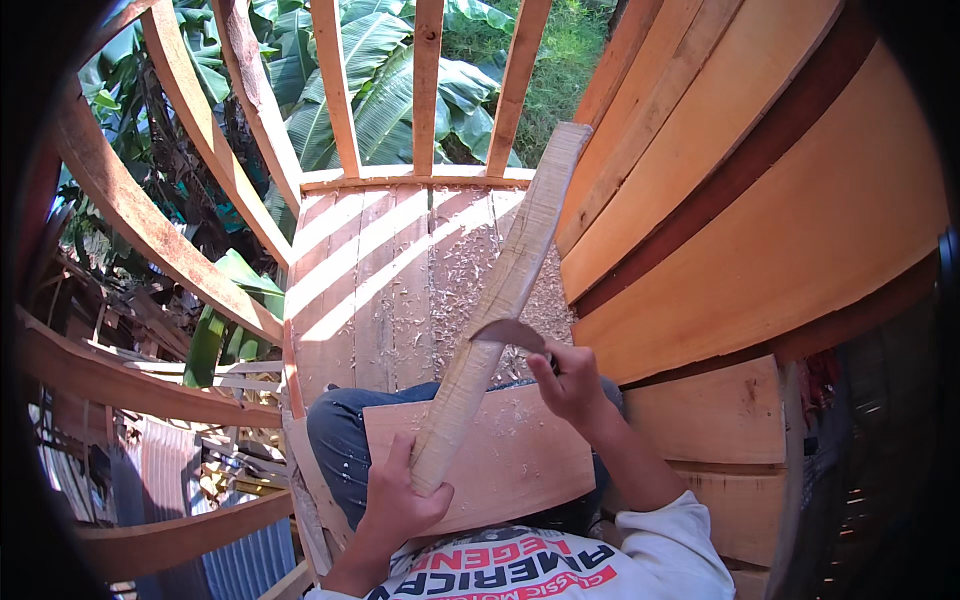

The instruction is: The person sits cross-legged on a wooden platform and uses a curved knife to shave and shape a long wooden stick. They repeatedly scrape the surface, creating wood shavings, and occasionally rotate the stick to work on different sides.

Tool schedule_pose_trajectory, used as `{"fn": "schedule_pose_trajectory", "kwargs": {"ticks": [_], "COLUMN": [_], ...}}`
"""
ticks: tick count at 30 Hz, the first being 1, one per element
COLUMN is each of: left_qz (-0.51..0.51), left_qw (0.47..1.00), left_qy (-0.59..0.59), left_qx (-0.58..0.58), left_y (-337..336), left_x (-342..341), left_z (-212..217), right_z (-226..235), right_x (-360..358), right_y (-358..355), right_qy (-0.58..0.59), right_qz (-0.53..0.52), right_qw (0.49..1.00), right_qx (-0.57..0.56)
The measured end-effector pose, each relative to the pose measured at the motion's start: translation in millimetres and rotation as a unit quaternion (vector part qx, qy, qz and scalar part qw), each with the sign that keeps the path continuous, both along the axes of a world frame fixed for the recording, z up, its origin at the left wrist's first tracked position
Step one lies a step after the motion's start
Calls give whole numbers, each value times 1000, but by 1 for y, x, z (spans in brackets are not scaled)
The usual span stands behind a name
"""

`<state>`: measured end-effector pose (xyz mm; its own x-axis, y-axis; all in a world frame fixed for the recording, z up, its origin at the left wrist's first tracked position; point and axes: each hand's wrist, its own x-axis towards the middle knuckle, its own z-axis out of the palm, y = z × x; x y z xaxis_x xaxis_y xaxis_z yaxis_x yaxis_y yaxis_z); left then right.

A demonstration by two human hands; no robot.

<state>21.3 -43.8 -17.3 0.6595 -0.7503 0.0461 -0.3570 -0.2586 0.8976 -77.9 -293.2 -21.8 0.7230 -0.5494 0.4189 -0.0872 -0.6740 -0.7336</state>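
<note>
A long pale wooden stick (pixel 497 285), wide and flat-sided, slants up and away from me to the right. Around its near end my left hand (pixel 408 492) is closed, thumb on one side. My right hand (pixel 572 385) grips a knife (pixel 512 333) whose curved dark blade lies across the middle of the stick, touching it. Most of the knife's handle is hidden inside my fist. Across my lap rests a flat wooden board (pixel 520 455), beneath the stick's near part.
Wood shavings (pixel 465 265) litter the plank floor (pixel 375 290) ahead. A slatted wooden railing (pixel 424 90) runs along the far and left sides, with banana leaves beyond. Wide wooden wall boards (pixel 760 230) rise at the right. Corrugated metal sheets (pixel 165 480) lie below, outside on the left.
</note>
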Motion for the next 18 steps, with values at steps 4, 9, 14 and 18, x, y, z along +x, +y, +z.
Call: {"fn": "schedule_pose_trajectory", "kwargs": {"ticks": [4,9,14,18], "left_qz": [-4,-18,-64,-143], "left_qw": [1000,999,989,860], "left_qy": [-14,-13,133,474], "left_qx": [15,29,-7,-121], "left_y": [4,1,0,1], "left_x": [-2,-6,0,0], "left_z": [1,4,-14,-40], "right_z": [-3,-11,-15,-8], "right_x": [0,-10,-17,-18], "right_y": [-11,-2,-12,33], "right_qy": [46,-5,59,128], "right_qz": [-19,9,-42,54], "right_qw": [997,1000,983,988], "right_qx": [62,16,171,75]}}
